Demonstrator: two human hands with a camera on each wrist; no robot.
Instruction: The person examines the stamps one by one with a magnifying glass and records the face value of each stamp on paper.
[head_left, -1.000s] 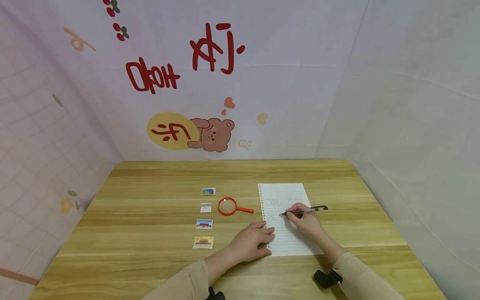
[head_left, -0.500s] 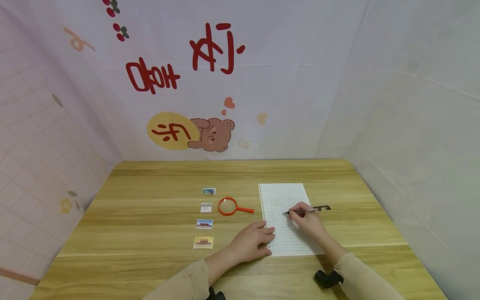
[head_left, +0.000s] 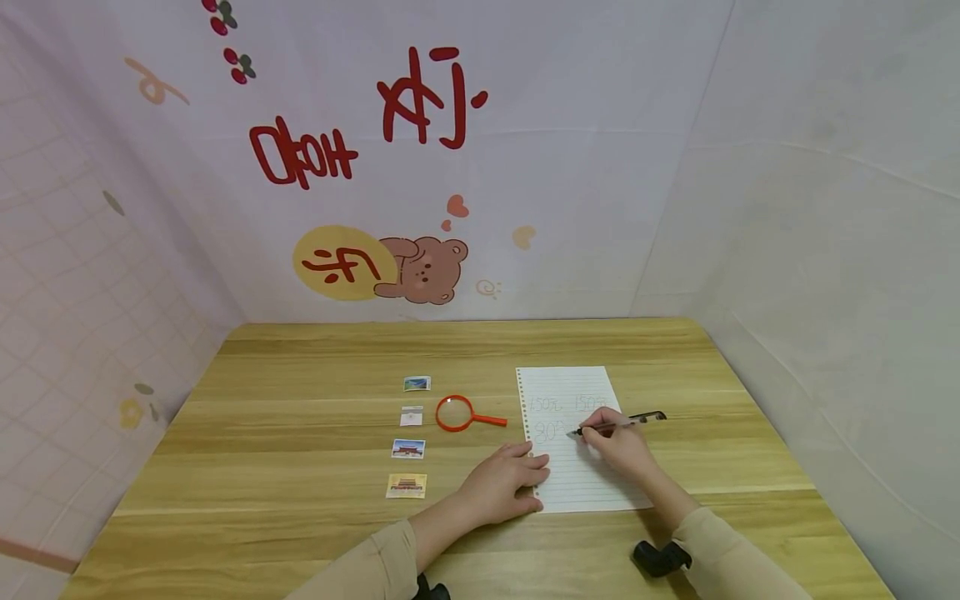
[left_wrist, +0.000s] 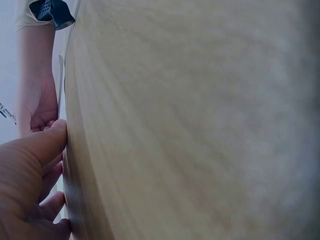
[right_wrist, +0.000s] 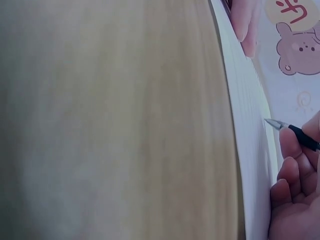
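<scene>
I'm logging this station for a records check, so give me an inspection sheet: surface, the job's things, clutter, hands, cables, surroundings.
Surface: wood-grain table, no spills seen.
Job's things: pen; lined loose-leaf sheet with punched holes down its left edge and some handwriting.
Clutter: red magnifying glass left of the sheet; four small stamp-like pictures in a column beyond it, apart from each other.
Grippers: left hand rests at the sheet's left edge; right hand holds the pen, tip over the sheet, contact unclear.
Cables: nothing seen.
Surroundings: pale fabric backdrop behind the table, printed with a cartoon bear.
</scene>
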